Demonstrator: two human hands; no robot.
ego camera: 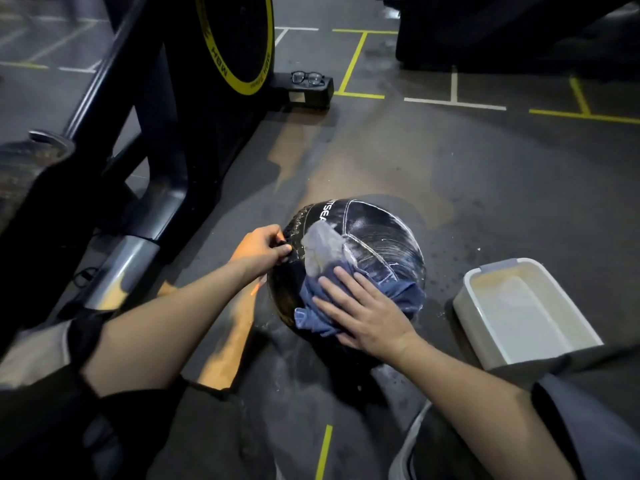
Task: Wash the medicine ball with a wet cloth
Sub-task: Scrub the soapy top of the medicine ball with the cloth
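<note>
Black and glossy, the medicine ball (367,237) is seen on the floor at centre frame, streaked with white suds and stitching. A blue cloth (318,299) is pressed flat on it by the right hand (363,306); its left edge is gripped by the left hand (263,247).

The medicine ball (349,258) sits on the floor (485,174) in front of the person. A cloth (325,271) lies over its near side, under the right hand (360,306). The left hand (263,247) rests against the ball's left edge. A tub (491,337) stands on the floor just right of the ball. An exercise bike (173,98) stands to the left and behind, with glasses (307,78) lying on its base.
</note>
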